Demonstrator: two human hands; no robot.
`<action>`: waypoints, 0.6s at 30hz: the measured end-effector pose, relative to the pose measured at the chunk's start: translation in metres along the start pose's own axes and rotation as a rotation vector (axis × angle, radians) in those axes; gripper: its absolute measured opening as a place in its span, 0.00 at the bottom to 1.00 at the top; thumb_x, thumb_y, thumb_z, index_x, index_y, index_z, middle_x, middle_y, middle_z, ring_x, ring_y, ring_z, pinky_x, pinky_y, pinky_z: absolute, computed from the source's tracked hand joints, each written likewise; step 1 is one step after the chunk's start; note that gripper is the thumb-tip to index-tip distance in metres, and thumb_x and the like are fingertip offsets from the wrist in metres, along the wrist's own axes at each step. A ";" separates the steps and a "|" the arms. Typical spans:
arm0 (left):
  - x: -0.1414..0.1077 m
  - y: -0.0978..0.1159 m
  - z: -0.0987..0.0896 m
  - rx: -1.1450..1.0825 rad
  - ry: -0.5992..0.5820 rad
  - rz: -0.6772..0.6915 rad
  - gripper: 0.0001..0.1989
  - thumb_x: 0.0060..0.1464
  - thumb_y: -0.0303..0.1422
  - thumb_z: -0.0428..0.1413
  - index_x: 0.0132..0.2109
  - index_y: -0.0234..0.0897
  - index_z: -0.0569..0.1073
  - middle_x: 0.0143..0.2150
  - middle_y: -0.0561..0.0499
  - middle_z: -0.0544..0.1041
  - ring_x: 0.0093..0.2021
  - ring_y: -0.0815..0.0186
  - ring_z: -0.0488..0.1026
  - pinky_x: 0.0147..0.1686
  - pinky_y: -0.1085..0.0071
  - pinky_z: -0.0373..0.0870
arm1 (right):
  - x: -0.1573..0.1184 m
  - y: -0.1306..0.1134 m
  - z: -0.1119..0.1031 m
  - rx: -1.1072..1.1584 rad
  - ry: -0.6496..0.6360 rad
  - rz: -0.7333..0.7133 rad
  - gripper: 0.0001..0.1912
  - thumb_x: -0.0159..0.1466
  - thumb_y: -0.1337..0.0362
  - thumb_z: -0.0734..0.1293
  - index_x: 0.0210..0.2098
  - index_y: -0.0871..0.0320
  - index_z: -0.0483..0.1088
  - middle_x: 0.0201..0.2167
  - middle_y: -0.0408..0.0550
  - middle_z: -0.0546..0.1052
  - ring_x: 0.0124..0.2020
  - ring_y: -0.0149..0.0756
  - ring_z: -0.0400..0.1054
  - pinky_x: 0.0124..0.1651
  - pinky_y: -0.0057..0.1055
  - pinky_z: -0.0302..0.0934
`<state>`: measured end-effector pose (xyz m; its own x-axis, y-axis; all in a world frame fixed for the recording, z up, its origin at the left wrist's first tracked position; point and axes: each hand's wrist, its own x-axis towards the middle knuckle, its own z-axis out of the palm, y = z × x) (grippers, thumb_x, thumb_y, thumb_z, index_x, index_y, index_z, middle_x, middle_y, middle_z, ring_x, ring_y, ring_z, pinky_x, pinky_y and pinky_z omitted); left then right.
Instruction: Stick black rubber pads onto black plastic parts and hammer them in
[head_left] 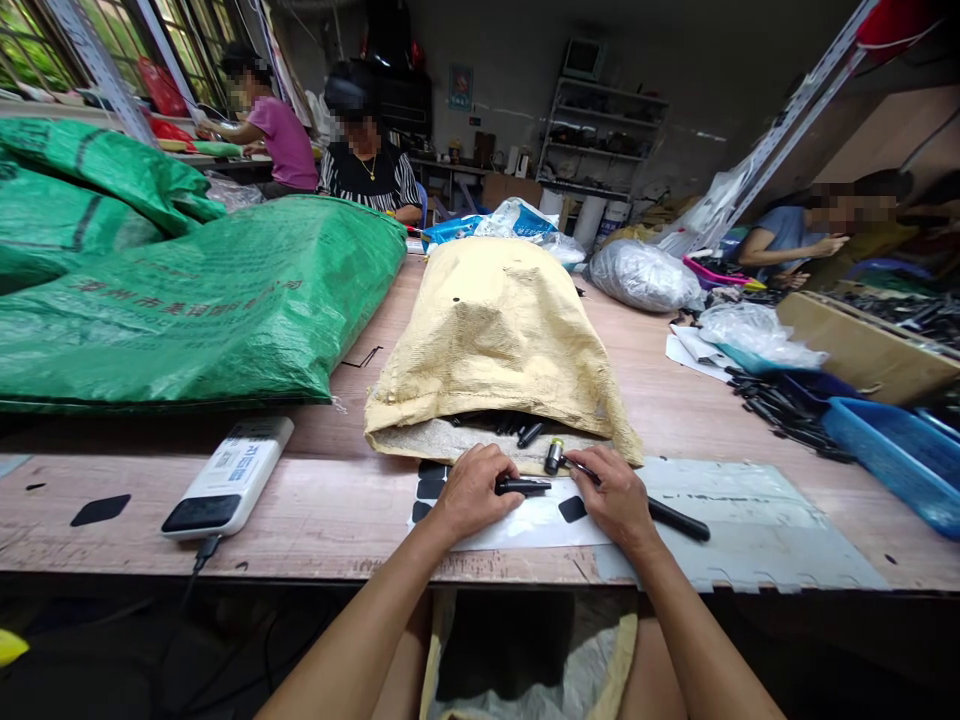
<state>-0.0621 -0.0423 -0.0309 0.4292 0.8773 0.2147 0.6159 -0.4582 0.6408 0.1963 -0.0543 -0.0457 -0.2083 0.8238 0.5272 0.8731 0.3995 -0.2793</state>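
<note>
My left hand point(476, 492) is closed on a short black tube point(529, 487), laid nearly level just above a white sheet point(491, 532) on the table. My right hand point(613, 492) grips a small hammer point(679, 519); its metal head with a yellowish face points up and its black handle runs out to the right. Right behind both hands lies a tan woven sack point(499, 330), its mouth towards me, and more black tubes point(529, 434) show inside. Black rounded stickers or pads point(572, 510) lie on the sheet. A second sack point(628, 640) hangs open below the table edge between my legs.
A large green sack point(225, 300) and a white power bank point(229, 478) with a cable are at left. On the right are a grey sheet point(757, 520), a blue basket point(892, 455) and a pile of black parts point(784, 410). Several people work farther back.
</note>
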 end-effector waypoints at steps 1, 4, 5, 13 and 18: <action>0.000 0.002 -0.001 0.005 -0.005 -0.001 0.07 0.49 0.32 0.63 0.38 0.41 0.76 0.39 0.51 0.74 0.44 0.59 0.68 0.44 0.64 0.63 | 0.000 0.000 0.000 -0.001 0.000 -0.003 0.12 0.66 0.65 0.63 0.46 0.52 0.74 0.40 0.47 0.77 0.43 0.40 0.69 0.48 0.37 0.64; -0.009 0.016 -0.008 -0.009 -0.027 0.014 0.07 0.51 0.32 0.62 0.38 0.40 0.75 0.40 0.50 0.75 0.45 0.59 0.69 0.46 0.65 0.63 | 0.000 0.001 0.001 -0.007 -0.007 -0.006 0.12 0.66 0.65 0.63 0.46 0.52 0.74 0.40 0.47 0.77 0.43 0.40 0.69 0.47 0.37 0.64; -0.017 0.024 -0.011 -0.035 -0.050 0.021 0.06 0.52 0.32 0.62 0.39 0.40 0.74 0.40 0.50 0.75 0.44 0.59 0.70 0.45 0.66 0.64 | 0.000 0.001 0.001 -0.009 -0.008 -0.005 0.12 0.66 0.65 0.63 0.46 0.51 0.74 0.40 0.47 0.77 0.42 0.40 0.69 0.47 0.37 0.64; -0.107 0.069 0.017 -0.168 -0.583 -0.018 0.12 0.52 0.36 0.61 0.45 0.48 0.74 0.41 0.53 0.81 0.40 0.57 0.78 0.38 0.66 0.68 | -0.001 -0.001 0.001 -0.025 -0.012 -0.006 0.12 0.66 0.66 0.63 0.47 0.51 0.74 0.40 0.47 0.76 0.43 0.41 0.69 0.48 0.38 0.63; -0.128 0.036 0.075 0.055 -0.645 -0.309 0.14 0.57 0.32 0.52 0.49 0.41 0.75 0.46 0.39 0.81 0.47 0.44 0.78 0.45 0.52 0.72 | -0.001 -0.002 0.000 -0.029 -0.009 0.000 0.12 0.65 0.66 0.63 0.47 0.52 0.74 0.40 0.47 0.76 0.42 0.41 0.68 0.48 0.38 0.63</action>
<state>-0.0454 -0.1816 -0.0906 0.5244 0.7166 -0.4599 0.7976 -0.2242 0.5600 0.1945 -0.0557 -0.0454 -0.2125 0.8275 0.5197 0.8853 0.3881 -0.2560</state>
